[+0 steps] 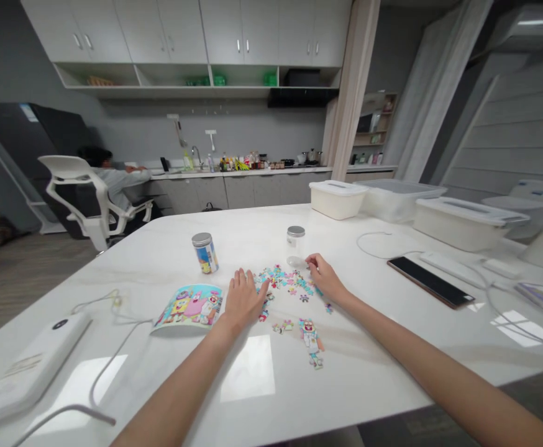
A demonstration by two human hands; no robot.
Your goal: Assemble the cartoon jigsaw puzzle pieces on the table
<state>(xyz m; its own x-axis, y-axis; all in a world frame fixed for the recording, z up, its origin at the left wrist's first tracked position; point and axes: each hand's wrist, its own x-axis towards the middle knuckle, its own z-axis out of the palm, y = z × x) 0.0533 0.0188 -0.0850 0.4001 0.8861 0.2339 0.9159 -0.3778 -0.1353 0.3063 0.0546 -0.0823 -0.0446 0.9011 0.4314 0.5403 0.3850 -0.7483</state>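
While the left hand (246, 296) is resting palm down with its fingers extended, the right hand (326, 280) is bending its fingers. The loose puzzle pieces (278, 277) are lying between the two hands on the white table (360, 391), and some are showing just beside the left thumb and under the right hand. The right thumb and index finger are standing close together; whether they are gripping a piece cannot be determined. A small cluster (282, 326) is lying nearer the table's near edge, between the forearms. A puzzle figure (310, 341) is lying to its right, reaching closer to that edge.

The clear jar (295, 247) is standing upright just beyond the pieces, near the right fingertips. The labelled jar (205, 256) is standing farther left, beyond the picture sheet (191, 305), which is lying just beside the left hand.

White tabletop is showing between the figure and the near edge, and between both jars and the far edge. Toward the right edge, a black tablet (430, 282) is lying well apart from the right hand. Plastic boxes (337, 198) are standing toward the far right corner. A white device (36, 363) is lying along the left edge, toward the near left corner.
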